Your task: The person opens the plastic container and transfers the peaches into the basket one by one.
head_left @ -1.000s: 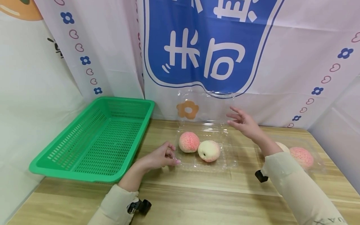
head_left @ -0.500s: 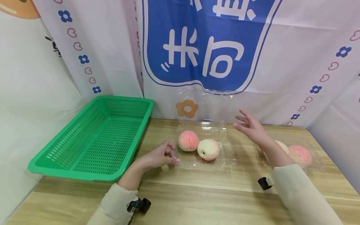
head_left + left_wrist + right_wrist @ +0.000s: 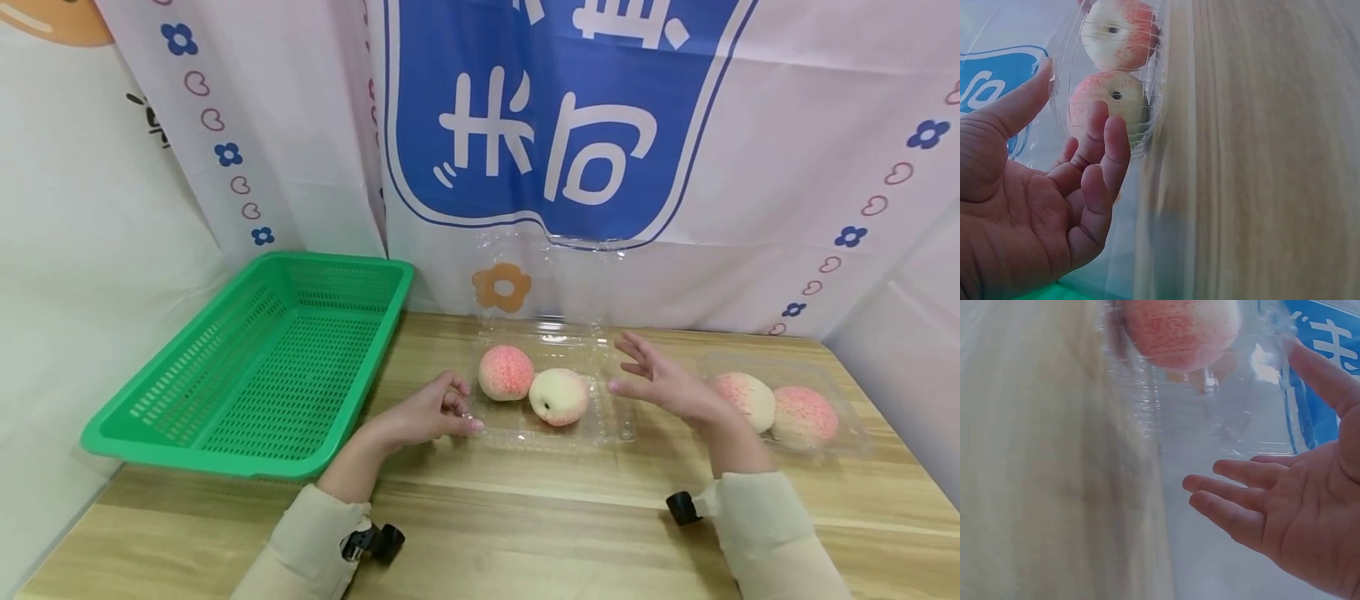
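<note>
A clear plastic clamshell box [image 3: 517, 429] stands with its lid raised at the back against the cloth. Inside are two peaches, a pink one [image 3: 506, 372] and a paler one [image 3: 558, 397] beside it. My left hand [image 3: 426, 413] is at the box's left side, its thumb tip at the front left corner and its fingers loosely bent. The left wrist view has that thumb [image 3: 1029, 94] by the rim; whether it presses cannot be told. Off the box's right side is my right hand [image 3: 663, 379], its fingers spread and holding nothing.
A green plastic basket [image 3: 330, 454] stands on the left of the wooden table [image 3: 525, 533]. At the right lies another clear box [image 3: 847, 417] with two peaches [image 3: 805, 414]. A printed cloth [image 3: 750, 283] hangs along the table's back edge.
My right hand first drew a little to the right, away from the raised lid, then came down and nearer to the box's right side. My left hand has stayed in place.
</note>
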Action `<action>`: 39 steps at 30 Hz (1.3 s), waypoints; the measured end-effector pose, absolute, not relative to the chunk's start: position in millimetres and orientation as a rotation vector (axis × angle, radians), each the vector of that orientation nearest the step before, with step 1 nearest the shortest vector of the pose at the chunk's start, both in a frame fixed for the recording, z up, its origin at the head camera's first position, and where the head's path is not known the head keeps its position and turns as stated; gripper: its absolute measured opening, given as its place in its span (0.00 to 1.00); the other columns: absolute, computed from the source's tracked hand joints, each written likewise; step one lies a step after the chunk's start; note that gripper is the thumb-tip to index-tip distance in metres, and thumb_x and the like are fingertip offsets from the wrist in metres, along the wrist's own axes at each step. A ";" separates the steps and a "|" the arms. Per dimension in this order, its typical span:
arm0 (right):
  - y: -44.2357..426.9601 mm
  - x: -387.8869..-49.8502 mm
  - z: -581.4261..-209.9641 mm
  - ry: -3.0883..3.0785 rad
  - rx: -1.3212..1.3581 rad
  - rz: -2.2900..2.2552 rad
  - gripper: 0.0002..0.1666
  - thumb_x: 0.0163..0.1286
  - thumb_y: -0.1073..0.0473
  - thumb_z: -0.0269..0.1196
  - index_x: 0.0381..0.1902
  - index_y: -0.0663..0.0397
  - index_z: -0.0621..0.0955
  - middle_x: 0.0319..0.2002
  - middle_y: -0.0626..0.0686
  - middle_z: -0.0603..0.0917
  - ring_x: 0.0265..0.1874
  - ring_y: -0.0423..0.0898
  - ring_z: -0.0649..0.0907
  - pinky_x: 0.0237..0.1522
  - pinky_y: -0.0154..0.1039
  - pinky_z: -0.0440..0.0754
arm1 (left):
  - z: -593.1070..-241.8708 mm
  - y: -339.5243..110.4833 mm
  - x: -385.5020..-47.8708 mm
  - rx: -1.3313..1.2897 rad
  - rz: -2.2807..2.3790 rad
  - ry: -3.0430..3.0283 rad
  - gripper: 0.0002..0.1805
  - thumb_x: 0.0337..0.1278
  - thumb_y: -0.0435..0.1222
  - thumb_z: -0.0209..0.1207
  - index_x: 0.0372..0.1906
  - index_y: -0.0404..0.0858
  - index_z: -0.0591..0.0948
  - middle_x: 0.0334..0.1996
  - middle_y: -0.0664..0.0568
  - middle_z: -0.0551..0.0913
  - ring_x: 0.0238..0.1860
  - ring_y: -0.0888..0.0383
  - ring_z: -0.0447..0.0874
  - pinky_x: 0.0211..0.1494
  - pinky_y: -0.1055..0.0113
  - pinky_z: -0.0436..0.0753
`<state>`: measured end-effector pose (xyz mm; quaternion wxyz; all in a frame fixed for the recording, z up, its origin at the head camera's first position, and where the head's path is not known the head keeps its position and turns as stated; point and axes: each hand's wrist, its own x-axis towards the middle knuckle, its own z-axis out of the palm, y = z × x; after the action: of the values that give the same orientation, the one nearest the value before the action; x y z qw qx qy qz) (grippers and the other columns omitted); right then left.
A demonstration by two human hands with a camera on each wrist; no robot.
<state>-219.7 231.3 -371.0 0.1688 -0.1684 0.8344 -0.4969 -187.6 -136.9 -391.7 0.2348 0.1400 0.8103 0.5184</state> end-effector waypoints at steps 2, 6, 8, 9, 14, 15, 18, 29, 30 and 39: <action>230.8 -220.1 -376.3 2.335 -0.479 -1.417 0.59 0.70 0.56 0.64 0.79 0.57 0.35 0.80 0.64 0.44 0.75 0.71 0.52 0.71 0.69 0.57 | -391.6 -136.3 -188.6 0.386 1.428 2.220 0.27 0.61 0.35 0.65 0.55 0.29 0.63 0.33 0.51 0.82 0.33 0.54 0.78 0.38 0.65 0.73; 232.2 -221.3 -385.5 2.297 -0.481 -1.428 0.60 0.69 0.58 0.65 0.79 0.55 0.35 0.80 0.64 0.43 0.75 0.71 0.51 0.70 0.69 0.57 | -390.9 -136.8 -188.9 0.401 1.418 2.215 0.27 0.61 0.36 0.65 0.54 0.30 0.63 0.34 0.50 0.82 0.34 0.54 0.79 0.39 0.65 0.74; 232.5 -222.8 -388.2 2.284 -0.496 -1.423 0.60 0.69 0.58 0.65 0.79 0.56 0.35 0.80 0.65 0.43 0.75 0.72 0.51 0.70 0.70 0.58 | -390.0 -137.8 -188.3 0.404 1.413 2.219 0.26 0.61 0.36 0.65 0.54 0.30 0.63 0.35 0.49 0.83 0.34 0.55 0.79 0.41 0.65 0.74; 232.2 -223.9 -389.1 2.279 -0.506 -1.414 0.60 0.69 0.57 0.65 0.79 0.56 0.35 0.79 0.65 0.44 0.75 0.73 0.51 0.70 0.70 0.58 | -389.4 -138.4 -188.0 0.403 1.410 2.224 0.26 0.62 0.36 0.65 0.54 0.30 0.63 0.35 0.49 0.83 0.35 0.55 0.78 0.42 0.65 0.74; 232.7 -226.1 -390.5 2.264 -0.553 -1.362 0.61 0.68 0.57 0.66 0.80 0.55 0.35 0.80 0.63 0.46 0.74 0.76 0.48 0.68 0.73 0.57 | -386.4 -137.2 -186.7 0.371 1.415 2.256 0.27 0.60 0.36 0.66 0.54 0.30 0.64 0.36 0.46 0.83 0.35 0.54 0.79 0.44 0.63 0.76; 232.7 -226.0 -390.9 2.258 -0.551 -1.359 0.61 0.68 0.57 0.66 0.80 0.54 0.35 0.80 0.62 0.46 0.74 0.76 0.47 0.68 0.73 0.57 | -385.7 -136.5 -186.5 0.362 1.414 2.262 0.27 0.60 0.36 0.66 0.55 0.30 0.64 0.37 0.46 0.83 0.35 0.54 0.79 0.43 0.63 0.77; 234.0 -225.3 -393.4 2.246 -0.551 -1.371 0.59 0.69 0.59 0.65 0.80 0.53 0.36 0.80 0.63 0.46 0.74 0.76 0.47 0.68 0.73 0.59 | -384.2 -134.3 -186.3 0.338 1.417 2.275 0.29 0.58 0.36 0.68 0.56 0.29 0.65 0.38 0.45 0.81 0.36 0.54 0.79 0.44 0.62 0.79; 236.4 -225.6 -399.1 2.145 -0.532 -1.451 0.61 0.69 0.59 0.65 0.80 0.46 0.33 0.80 0.60 0.43 0.76 0.73 0.43 0.69 0.72 0.57 | -381.2 -131.7 -185.2 0.272 1.400 2.380 0.35 0.59 0.36 0.68 0.65 0.29 0.64 0.54 0.38 0.76 0.52 0.47 0.78 0.52 0.56 0.81; 236.5 -225.6 -399.3 2.145 -0.535 -1.446 0.61 0.69 0.59 0.65 0.80 0.46 0.33 0.80 0.60 0.43 0.76 0.73 0.43 0.69 0.72 0.57 | -380.8 -131.0 -185.5 0.255 1.396 2.406 0.36 0.59 0.37 0.67 0.67 0.30 0.63 0.58 0.37 0.75 0.55 0.45 0.77 0.55 0.53 0.80; 236.5 -224.0 -397.9 2.141 -0.528 -1.443 0.60 0.70 0.62 0.63 0.80 0.46 0.32 0.80 0.61 0.43 0.75 0.74 0.43 0.69 0.72 0.57 | -369.3 -111.6 -193.9 0.384 1.523 2.586 0.41 0.58 0.37 0.68 0.71 0.33 0.60 0.68 0.35 0.68 0.69 0.36 0.66 0.69 0.40 0.70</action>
<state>-224.0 236.5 -397.9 0.2503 -0.1938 0.7867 -0.5300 -193.9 -111.6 -369.3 0.0582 0.1268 0.8532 0.5025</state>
